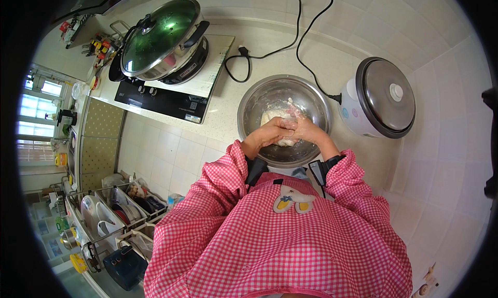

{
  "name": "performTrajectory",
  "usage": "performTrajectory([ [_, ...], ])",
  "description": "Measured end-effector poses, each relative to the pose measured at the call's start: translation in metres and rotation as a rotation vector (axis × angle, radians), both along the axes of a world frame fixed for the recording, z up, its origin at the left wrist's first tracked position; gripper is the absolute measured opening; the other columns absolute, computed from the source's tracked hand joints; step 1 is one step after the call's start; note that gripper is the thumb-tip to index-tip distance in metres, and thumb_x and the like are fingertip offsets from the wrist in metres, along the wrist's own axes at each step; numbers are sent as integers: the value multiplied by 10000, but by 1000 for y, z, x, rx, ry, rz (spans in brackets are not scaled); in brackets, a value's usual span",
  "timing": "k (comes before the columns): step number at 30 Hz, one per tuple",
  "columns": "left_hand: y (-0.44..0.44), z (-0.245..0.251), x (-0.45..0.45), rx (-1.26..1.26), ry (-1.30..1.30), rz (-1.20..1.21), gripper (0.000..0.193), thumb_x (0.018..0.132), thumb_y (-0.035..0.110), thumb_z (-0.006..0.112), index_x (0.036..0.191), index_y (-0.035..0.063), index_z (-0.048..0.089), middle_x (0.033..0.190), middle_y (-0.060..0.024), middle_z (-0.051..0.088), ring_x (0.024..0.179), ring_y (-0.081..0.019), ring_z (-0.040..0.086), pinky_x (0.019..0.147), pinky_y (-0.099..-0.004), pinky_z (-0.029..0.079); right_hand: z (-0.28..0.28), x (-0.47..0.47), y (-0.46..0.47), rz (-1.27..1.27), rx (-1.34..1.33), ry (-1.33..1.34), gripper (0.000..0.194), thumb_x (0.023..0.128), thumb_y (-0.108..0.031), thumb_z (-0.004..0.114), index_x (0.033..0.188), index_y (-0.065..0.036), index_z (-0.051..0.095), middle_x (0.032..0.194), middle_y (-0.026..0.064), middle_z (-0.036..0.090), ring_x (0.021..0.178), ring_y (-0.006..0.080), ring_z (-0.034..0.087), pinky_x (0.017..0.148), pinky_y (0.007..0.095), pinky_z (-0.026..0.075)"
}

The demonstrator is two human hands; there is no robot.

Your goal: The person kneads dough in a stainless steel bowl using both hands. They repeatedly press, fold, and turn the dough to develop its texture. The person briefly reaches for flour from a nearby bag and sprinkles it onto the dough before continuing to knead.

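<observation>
A wide stainless steel bowl [253, 99] rests on the counter before me, its inner wall smeared with flour. Pale, floury dough [270, 114] lies in it, partly covered by my hands. My left hand [272, 129] reaches in from the left, its fingers bent against those of my right hand. Coming from the other side, my right hand [305, 127] has dough stuck to its fingers. The two hands touch each other over the dough; whether either grips it cannot be made out.
A lidded steel pot [167, 29] stands on the gas hob [163, 99] at upper left. Right of the bowl is a rice cooker [385, 98] with its black cord [311, 70]. A loose plug [243, 51] lies behind the bowl. Wire racks [113, 216] stand at lower left.
</observation>
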State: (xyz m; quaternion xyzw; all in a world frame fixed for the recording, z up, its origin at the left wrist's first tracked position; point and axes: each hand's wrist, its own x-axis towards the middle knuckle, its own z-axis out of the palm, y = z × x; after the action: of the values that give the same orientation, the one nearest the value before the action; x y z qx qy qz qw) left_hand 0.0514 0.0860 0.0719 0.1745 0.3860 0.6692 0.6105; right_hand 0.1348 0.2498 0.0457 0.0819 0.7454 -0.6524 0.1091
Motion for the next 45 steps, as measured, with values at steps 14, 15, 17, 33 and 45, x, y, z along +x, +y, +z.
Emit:
performTrajectory([
  [14,-8,2,3,-159,-188,130,189,930,130,604,1021,-33,629,913,-101,666,798,-166,668,739,-267,562,18,7,8,-85,-103,15,919,731,-165,773,1464,1,243,1387,198,427,1217,249,483,976,330,425],
  [15,-7,3,4,-103,-231,164,175,930,125,602,1012,-26,633,906,-96,664,796,-161,664,740,-262,558,13,8,10,-122,-106,43,897,748,-167,762,1463,3,247,1396,197,423,1222,248,479,979,333,424],
  [17,-2,1,9,-94,-33,229,177,940,132,582,1019,-17,638,892,-93,665,771,-153,651,709,-256,546,3,8,10,-152,-112,50,830,794,-172,725,1454,11,256,1380,199,443,1210,257,494,983,342,420],
  [33,14,-31,14,-225,244,346,314,979,293,529,1034,-4,616,926,-73,651,800,-146,607,730,-279,487,31,7,-39,-129,777,12,851,770,-148,654,1491,-97,203,1345,254,466,1296,404,395,1070,525,269],
  [45,29,-10,13,-337,-163,593,489,1010,390,384,1221,-32,511,1163,-170,589,1038,-263,570,915,-389,447,27,9,-73,-118,891,45,867,764,-108,613,1508,-139,169,1502,256,218,1380,458,203,1081,641,154],
])
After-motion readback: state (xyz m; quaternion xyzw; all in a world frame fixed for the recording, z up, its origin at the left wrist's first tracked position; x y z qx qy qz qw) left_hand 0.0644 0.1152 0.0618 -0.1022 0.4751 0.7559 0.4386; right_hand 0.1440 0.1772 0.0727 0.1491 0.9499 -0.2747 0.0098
